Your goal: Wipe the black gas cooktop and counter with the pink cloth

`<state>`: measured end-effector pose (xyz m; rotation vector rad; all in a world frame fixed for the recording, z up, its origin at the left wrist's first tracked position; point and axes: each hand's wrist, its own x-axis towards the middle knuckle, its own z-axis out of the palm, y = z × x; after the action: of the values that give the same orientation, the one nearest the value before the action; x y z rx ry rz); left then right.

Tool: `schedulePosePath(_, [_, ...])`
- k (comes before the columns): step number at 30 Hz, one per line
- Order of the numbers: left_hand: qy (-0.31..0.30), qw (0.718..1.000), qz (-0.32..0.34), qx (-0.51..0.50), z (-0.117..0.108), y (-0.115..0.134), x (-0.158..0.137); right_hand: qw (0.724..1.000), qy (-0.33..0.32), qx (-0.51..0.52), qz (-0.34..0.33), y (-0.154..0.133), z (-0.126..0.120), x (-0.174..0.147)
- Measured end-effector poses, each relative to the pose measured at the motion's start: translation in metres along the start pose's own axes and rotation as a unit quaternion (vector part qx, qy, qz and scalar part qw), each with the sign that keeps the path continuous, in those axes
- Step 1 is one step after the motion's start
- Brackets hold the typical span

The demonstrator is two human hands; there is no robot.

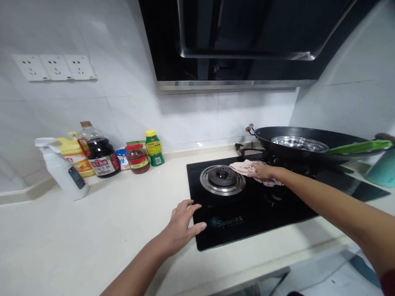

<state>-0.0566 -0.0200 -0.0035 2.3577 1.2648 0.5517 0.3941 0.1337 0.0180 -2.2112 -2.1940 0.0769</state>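
Note:
My right hand (pixel 262 170) presses a pale pink cloth (pixel 242 166) onto the black glass gas hob (pixel 210 209), just right of the left burner (pixel 222 176). The cloth spreads out on both sides of my fingers and its near edge reaches the burner's steel ring. My left hand (pixel 184 220) is at the hob's left edge, fingers apart and holding nothing. Behind my right hand, a black pan support (pixel 251 152) sits off the left burner, near the wall.
A large black wok (pixel 308 133) stands on the right side, holding a steel lid-like disc (pixel 299 143) and a green-handled utensil (pixel 359 146). On the left counter are a spray bottle (pixel 63 170), a soy sauce jug (pixel 101 154), a red-lidded jar (pixel 137 158) and a green bottle (pixel 154 149). The range hood (pixel 237 84) hangs above.

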Motion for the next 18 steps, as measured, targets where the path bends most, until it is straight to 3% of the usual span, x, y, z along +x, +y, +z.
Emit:
schedulePosePath(6, [0.027, 0.999, 0.024, 0.036, 0.009, -0.002, 0.004, 0.999, -0.027, -0.038, 0.018, -0.012, -0.012, -0.049])
schedulePosePath(13, [0.056, 0.996, 0.034, 0.068, 0.017, -0.001, 0.003, 0.993, 0.047, -0.046, -0.094, -0.070, -0.001, -0.090])
schedulePosePath(18, [0.067, 0.995, 0.042, 0.061, 0.014, 0.001, 0.002, 0.980, 0.103, -0.015, -0.168, -0.111, 0.008, -0.138])
